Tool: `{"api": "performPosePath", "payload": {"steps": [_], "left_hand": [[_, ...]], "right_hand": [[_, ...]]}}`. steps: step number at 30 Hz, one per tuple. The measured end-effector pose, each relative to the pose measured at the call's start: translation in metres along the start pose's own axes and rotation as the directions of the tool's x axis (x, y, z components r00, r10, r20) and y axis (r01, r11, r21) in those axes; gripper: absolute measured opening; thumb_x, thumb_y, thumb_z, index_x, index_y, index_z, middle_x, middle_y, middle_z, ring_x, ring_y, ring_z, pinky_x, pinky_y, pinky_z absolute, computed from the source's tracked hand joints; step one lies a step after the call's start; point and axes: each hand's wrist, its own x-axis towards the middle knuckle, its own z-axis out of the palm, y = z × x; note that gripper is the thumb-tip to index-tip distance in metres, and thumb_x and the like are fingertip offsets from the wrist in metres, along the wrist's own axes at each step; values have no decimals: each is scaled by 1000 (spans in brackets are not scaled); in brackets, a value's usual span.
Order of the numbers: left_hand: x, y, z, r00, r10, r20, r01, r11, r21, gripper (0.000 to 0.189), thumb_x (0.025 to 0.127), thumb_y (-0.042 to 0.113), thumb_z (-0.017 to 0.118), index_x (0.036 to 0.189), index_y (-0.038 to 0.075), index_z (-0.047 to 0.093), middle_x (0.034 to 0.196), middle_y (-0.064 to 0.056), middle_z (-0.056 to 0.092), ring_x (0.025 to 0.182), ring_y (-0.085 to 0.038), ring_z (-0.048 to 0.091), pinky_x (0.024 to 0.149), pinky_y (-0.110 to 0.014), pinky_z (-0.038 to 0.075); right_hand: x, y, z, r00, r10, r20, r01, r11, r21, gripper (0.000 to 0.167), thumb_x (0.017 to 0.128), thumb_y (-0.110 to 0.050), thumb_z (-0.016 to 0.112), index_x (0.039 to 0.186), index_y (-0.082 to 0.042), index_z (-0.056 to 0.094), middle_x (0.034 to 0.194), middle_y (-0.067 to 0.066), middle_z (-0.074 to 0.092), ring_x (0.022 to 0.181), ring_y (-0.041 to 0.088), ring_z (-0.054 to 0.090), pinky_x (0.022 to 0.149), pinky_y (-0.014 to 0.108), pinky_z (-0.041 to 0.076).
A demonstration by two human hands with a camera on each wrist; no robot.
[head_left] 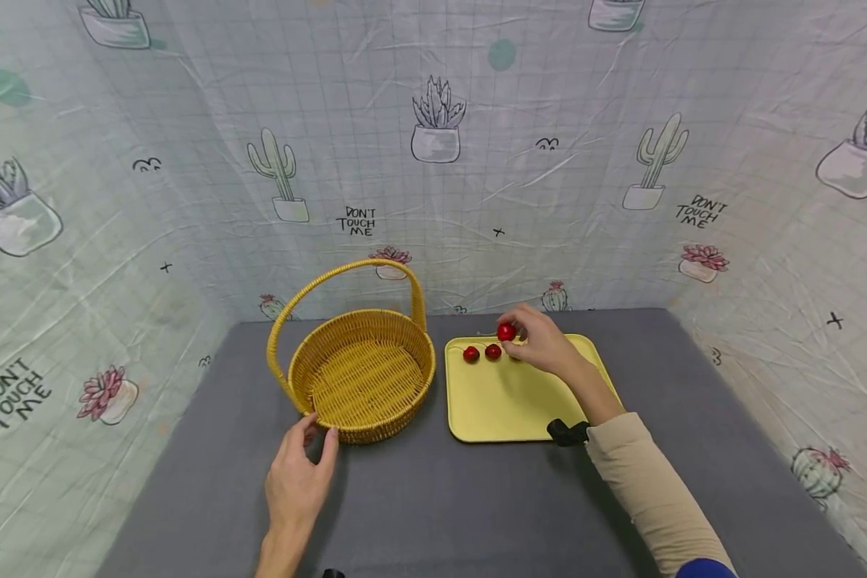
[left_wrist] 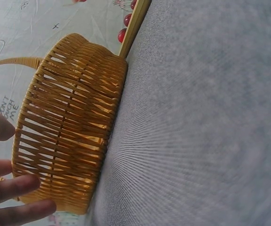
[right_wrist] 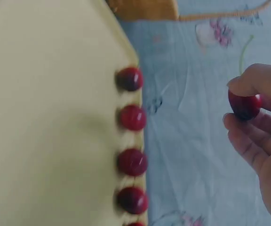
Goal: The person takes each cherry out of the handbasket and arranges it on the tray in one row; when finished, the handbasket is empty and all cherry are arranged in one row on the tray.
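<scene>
Head view, left to right: our left hand (head_left: 298,474) rests relaxed fingers against the wicker basket (head_left: 361,373), nothing inside it yet. Our right hand (head_left: 542,341) pinches one cherry (head_left: 506,331) above the yellow tray (head_left: 509,397); a row of cherries (right_wrist: 132,136) waits there. Only the basket's handle (head_left: 332,277) could get in our way on the grey bench (head_left: 477,514).

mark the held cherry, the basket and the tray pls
cherry (right_wrist: 244,106), right wrist view, its red side below the thumb of the right hand (right_wrist: 262,141).
basket (head_left: 361,377), head view, its woven floor.
tray (head_left: 506,401), head view, a bare yellow part of its bottom.
</scene>
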Motion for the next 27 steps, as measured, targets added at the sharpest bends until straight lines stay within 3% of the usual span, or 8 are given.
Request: {"api": "performPosePath", "payload": {"steps": [6,16,27], "left_hand": [[-1,0,1,1000,-19,8,19,1000,3,39,91,31,73,123,8,68,102,-12,73,90,-30,70,70,-53,56],[-1,-1,1,1000,-16,12,16,1000,10,39,92,31,72,123,8,67,101,-12,73,89,-30,70,68,-53,56],[0,0,1,1000,-9,6,9,1000,6,39,92,30,73,123,8,67,100,-13,72,88,-31,70,68,-54,56]], "right_hand": [[-17,31,-5,997,48,-54,-49,999,-17,34,89,-12,71,121,-3,65,113,13,63,94,27,62,80,42,53],[-37,72,-17,985,167,-46,-169,985,-44,35,93,-13,68,127,-6,65,118,17,58,91,28,59,73,39,50],[-46,99,-25,963,266,-44,-267,963,-42,41,92,-5,66,132,2,60,120,24,54,99,37,62,83,50,54]]}}
